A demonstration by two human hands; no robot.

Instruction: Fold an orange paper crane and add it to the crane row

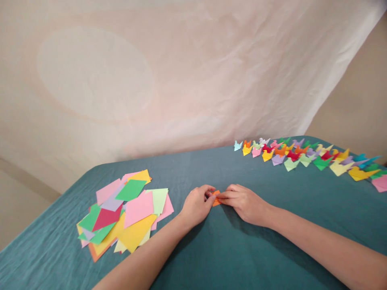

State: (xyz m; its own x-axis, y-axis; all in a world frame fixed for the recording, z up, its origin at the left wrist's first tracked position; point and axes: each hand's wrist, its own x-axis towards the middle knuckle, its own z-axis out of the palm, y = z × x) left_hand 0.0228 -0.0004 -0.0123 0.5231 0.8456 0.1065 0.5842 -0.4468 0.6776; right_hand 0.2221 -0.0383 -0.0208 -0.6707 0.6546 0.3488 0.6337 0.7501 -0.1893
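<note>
A small folded piece of orange paper (217, 199) lies on the green cloth between my two hands. My left hand (198, 205) has its fingers curled and pinches the paper's left side. From the right, the fingertips of my right hand (242, 203) press together on the paper's other side. Fingers cover much of the paper, so its exact folds cannot be made out.
A loose pile of coloured paper squares (139, 209) spreads to the left of my hands. Several folded paper birds (292, 164) stand in rows at the back right. The green tablecloth (187, 169) meets a pale hanging sheet (187, 80) behind.
</note>
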